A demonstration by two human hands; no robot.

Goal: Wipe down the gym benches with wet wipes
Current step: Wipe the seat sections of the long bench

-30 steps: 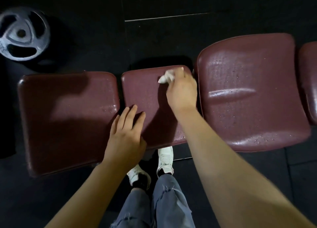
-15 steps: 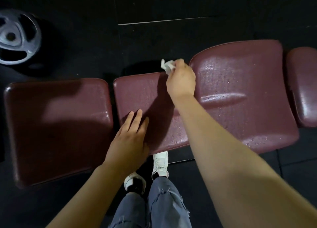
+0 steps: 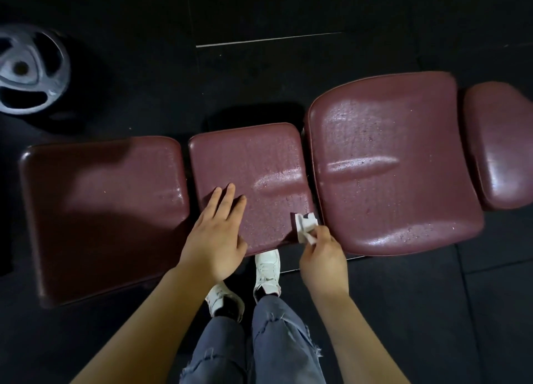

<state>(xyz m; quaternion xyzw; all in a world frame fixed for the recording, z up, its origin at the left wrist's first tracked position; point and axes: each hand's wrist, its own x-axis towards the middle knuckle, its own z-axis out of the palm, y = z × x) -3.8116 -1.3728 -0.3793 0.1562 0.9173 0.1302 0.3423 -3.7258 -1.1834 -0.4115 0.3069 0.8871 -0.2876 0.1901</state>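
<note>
Since a moment ago, the right hand (image 3: pixel 323 258) has drawn back from the far edge of the middle pad (image 3: pixel 259 164) to its near right corner, bringing the wipe (image 3: pixel 305 227) with it. The crumpled white wipe sticks out just beyond the fingertips, pinched tight between them, touching the pad's corner beside the gap to the large pad (image 3: pixel 389 164). The left hand (image 3: pixel 215 236) lies flat on the middle pad's near left part, fingers spread, holding nothing. A weight plate (image 3: pixel 28 71) lies on the floor, well off to the left.
</note>
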